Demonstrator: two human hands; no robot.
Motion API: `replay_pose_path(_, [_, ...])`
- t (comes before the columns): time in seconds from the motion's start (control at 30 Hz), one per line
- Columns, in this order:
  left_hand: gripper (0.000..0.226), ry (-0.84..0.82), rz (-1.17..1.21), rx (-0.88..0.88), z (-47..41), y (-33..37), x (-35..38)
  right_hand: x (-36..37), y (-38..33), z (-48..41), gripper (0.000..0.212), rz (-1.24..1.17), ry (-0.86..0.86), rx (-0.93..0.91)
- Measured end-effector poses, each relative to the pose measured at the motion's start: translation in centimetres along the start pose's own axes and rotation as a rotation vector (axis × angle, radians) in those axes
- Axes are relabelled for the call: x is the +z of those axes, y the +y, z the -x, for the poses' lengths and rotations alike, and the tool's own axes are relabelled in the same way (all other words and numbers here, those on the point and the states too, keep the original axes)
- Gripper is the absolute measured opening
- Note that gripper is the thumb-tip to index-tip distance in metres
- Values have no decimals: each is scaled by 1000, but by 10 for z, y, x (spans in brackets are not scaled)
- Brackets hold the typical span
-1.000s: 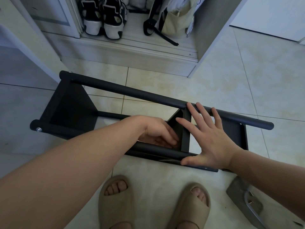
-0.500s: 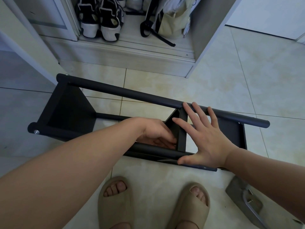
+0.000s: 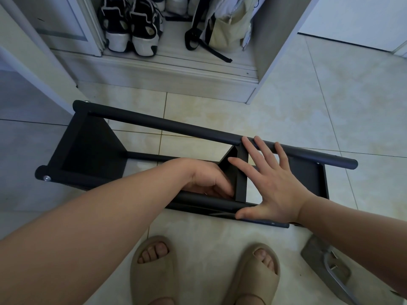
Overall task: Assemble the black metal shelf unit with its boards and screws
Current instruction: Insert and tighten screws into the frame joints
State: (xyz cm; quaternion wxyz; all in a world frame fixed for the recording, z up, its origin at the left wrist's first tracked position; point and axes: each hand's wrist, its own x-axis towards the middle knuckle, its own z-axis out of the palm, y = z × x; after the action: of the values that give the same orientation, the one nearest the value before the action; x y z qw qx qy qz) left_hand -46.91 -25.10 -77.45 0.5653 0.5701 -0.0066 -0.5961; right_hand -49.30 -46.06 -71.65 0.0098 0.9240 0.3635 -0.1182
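The black metal shelf unit (image 3: pixel 176 126) lies on its side on the tiled floor, with a board at its left end (image 3: pixel 92 150), a middle board (image 3: pixel 241 172) and one at the right (image 3: pixel 308 175). My left hand (image 3: pixel 207 179) reaches inside the frame, fingers bent against the foot of the middle board by the near tube (image 3: pixel 209 200); whatever they hold is hidden. My right hand (image 3: pixel 273 183) lies spread flat, fingertips on the middle board and far tube, thumb on the near tube. A silver screw (image 3: pixel 46 178) shows at the near left tube end.
My feet in beige slippers (image 3: pixel 154 267) stand just before the frame. A grey metal piece (image 3: pixel 326 263) lies on the floor at lower right. Behind the frame is a raised cabinet step (image 3: pixel 167 78) with shoes (image 3: pixel 132 25) and a bag (image 3: pixel 224 25).
Both hands stay where they were on the frame. Only the view shifts slightly.
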Motion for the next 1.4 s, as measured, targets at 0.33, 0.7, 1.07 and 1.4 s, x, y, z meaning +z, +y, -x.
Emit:
replay_pose_path(0.33, [16,-10,26,-5,1,1,1,-1,-1,0,112,6,-5,1])
replay_pose_path(0.7, [18,-12,5,-9,2,1,1,-1,-1,0,111,9,-16,3])
replay_pose_path(1.07, [15,-22,-10,-68,3,-2,1,-2,-8,4,112,2,-17,19])
replay_pose_path(1.4, [28,-52,-1,-57,8,-3,5,-1,-12,8,112,20,-2,12])
